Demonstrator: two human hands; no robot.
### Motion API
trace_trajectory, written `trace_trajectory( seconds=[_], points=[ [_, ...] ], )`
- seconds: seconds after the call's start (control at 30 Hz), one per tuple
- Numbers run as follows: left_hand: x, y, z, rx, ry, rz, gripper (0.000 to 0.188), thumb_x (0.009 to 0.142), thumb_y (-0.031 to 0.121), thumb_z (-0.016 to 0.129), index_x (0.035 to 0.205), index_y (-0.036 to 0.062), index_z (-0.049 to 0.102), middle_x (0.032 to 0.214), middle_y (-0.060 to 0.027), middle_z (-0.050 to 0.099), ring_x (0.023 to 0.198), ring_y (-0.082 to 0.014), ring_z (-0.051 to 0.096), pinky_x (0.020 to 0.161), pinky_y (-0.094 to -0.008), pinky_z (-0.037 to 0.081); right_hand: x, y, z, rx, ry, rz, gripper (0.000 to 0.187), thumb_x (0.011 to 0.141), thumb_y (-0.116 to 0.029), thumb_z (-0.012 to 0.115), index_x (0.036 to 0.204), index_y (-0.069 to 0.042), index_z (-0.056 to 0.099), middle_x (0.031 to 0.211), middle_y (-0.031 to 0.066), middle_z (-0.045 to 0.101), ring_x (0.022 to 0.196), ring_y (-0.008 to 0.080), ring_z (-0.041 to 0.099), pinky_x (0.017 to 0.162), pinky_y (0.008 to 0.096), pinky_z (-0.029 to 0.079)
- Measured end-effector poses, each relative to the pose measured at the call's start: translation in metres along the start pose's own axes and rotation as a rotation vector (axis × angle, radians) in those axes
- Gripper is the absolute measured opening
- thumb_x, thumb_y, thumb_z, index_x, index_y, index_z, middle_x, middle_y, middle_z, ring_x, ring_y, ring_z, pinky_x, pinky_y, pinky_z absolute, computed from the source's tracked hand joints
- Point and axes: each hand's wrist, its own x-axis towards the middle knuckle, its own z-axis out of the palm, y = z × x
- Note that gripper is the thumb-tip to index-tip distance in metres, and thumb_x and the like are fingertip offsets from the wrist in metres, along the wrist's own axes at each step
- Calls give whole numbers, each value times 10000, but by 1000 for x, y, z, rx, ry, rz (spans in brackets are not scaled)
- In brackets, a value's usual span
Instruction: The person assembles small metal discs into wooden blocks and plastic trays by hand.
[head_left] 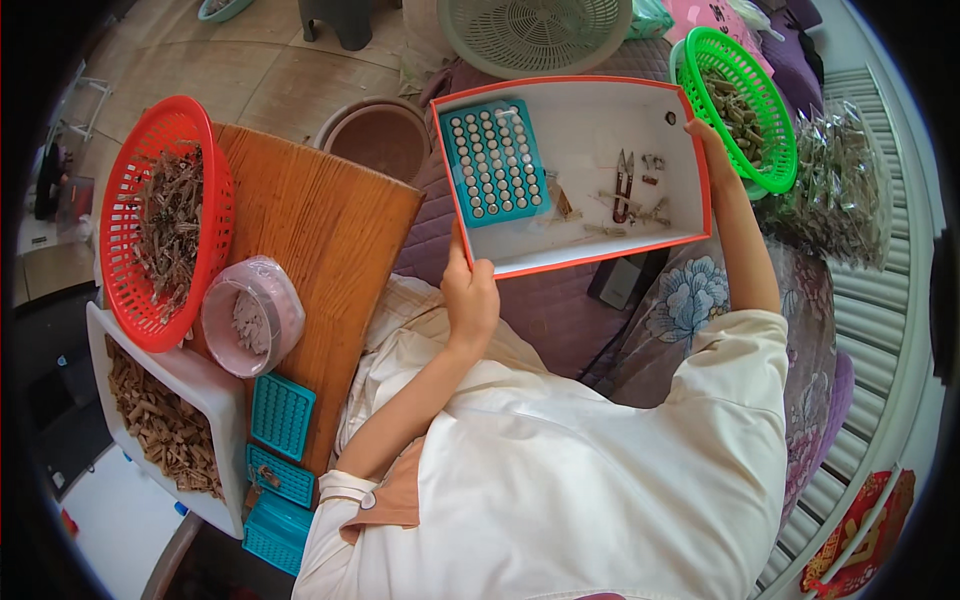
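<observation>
A shallow cardboard box (590, 115), white inside with an orange-red rim, is held up in front of me. My left hand (472, 300) grips its near left corner, the fingers closed on the wall. At the right wall, my right hand (712, 145) holds the rim, its fingers partly hidden behind the box. Inside on the left lies a teal tray (541, 205) with rows of small silver-topped round pieces. Thread snips (622, 190) lie near the middle among loose twig-like bits (655, 212) and a few small dark pieces.
A wooden table (300, 200) at left bears a red basket (222, 190) of dried stalks, a pink-and-clear tub (290, 310) and teal trays (283, 415). A white bin (232, 440) holds brown pieces. At right stand a green basket (775, 120) and clear bags (845, 190).
</observation>
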Motion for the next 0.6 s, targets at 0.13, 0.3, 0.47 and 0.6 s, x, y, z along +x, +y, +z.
trace_trajectory(
  seconds=[0.13, 0.3, 0.47, 0.6],
  points=[
    [11, -7, 20, 34, 78, -45, 560, 715, 54, 329, 1274, 41, 301, 942, -120, 579, 677, -143, 533, 640, -260, 425, 38, -13, 9, -103, -127, 229, 351, 703, -265, 534, 979, -50, 500, 809, 81, 562, 657, 174, 541, 614, 298, 460],
    [20, -24, 43, 131, 124, -46, 562, 720, 74, 343, 1280, 66, 290, 873, -180, 581, 658, -215, 562, 641, -320, 434, 95, 5, -10, -675, -131, 67, 318, 704, -184, 544, 982, -30, 538, 818, 108, 591, 724, 235, 578, 672, 350, 456],
    [24, -36, 71, 177, 81, -61, 579, 736, 88, 363, 1300, 89, 231, 923, -203, 568, 749, -292, 581, 691, -352, 432, 124, 23, -9, -1348, 175, -371, 312, 723, -149, 539, 1022, -62, 525, 798, 165, 588, 754, 293, 564, 664, 367, 438],
    [27, -26, 85, 107, -2, -211, 640, 743, 87, 398, 1318, 97, 116, 1032, -221, 523, 811, -357, 559, 733, -394, 415, 144, 26, 2, -1307, 230, -576, 270, 727, -137, 531, 989, -73, 519, 820, 212, 569, 811, 378, 526, 684, 432, 418]
  ],
)
